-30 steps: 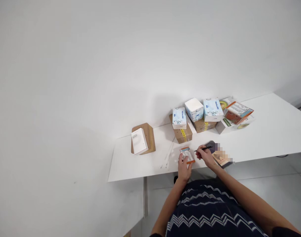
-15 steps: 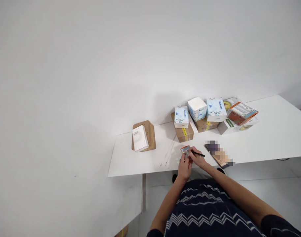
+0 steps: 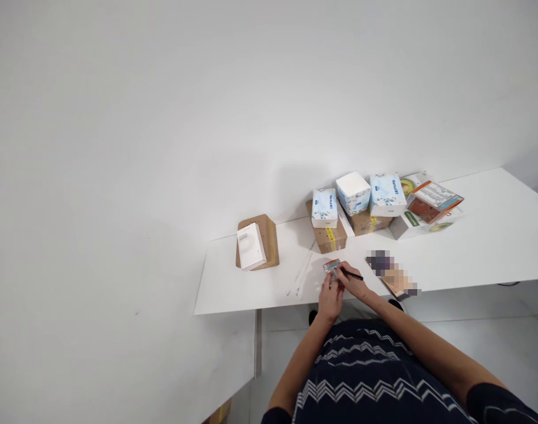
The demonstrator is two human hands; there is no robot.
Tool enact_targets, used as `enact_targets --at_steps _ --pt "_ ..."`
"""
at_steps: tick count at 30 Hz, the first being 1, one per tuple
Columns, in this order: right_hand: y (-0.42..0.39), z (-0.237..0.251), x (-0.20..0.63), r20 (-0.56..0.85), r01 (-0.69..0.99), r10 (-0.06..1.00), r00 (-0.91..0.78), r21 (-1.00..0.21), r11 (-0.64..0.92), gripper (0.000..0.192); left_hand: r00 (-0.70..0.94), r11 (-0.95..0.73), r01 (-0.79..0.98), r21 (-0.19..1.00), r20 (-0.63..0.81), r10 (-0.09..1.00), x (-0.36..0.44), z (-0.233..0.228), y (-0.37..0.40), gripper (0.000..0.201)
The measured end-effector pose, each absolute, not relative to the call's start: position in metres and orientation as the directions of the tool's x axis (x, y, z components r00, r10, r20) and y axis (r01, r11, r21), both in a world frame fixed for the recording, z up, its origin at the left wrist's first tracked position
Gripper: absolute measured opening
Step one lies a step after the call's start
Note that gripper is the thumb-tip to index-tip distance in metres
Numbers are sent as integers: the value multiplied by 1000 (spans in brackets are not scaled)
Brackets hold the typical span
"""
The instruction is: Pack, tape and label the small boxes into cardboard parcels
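My right hand is closed around a black pen, which slants down to the left toward a small printed card or packet with an orange and blue top. Close beside it, my left hand has its fingers closed on the lower part of this small piece, near the table's front edge. Both hands cover much of the piece, and the pen's tip is too small to make out. A flat dark case or booklet, partly blurred out, lies to the right of my right hand.
On the white table, a white box rests on a brown board at left. Tissue packs sit on cardboard boxes along the wall. An orange-edged bag lies on avocado-printed boxes at right.
The pen's back end has shifted slightly left with my right hand. My left hand stays on the small printed piece. The whole view has shifted a little.
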State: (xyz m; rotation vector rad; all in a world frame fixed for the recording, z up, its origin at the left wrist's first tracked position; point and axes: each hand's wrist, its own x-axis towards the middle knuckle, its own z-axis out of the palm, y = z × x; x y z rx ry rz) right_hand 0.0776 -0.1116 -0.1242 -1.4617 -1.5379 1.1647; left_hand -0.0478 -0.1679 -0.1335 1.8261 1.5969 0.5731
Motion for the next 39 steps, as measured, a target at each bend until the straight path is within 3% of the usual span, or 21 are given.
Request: enact_targets --at_steps 14,20,23,27,30,33,36,39 --pt "-111 -118 76 -120 320 988 -96 -944 -84 21 179 -68 709 702 -86 980 -49 -133 -168 45" --pt "-107 -132 91 -291 193 944 153 -928 -318 26 152 -58 726 685 -78 985 -48 -138 -169 36" --pt "-102 -144 108 -368 269 905 213 -868 -417 26 159 -87 740 667 -48 986 -48 -140 -169 35" --pt "-101 -160 123 -478 390 862 167 -771 -503 8 158 -92 745 660 -42 987 -49 -141 -169 35" --pt "-101 -167 121 -500 460 851 162 -725 -513 18 163 -93 752 653 -46 986 -49 -139 -169 34" --pt "-98 -165 119 -459 502 872 172 -720 -478 39 168 -93 765 637 -58 984 -49 -136 -169 35" --pt "-96 -158 126 -389 567 901 191 -706 -425 47 161 -87 763 641 -58 985 -49 -132 -169 37" --pt "-104 -154 145 -231 792 945 232 -520 -322 51 162 -89 759 645 -55 985 -48 -129 -169 38"
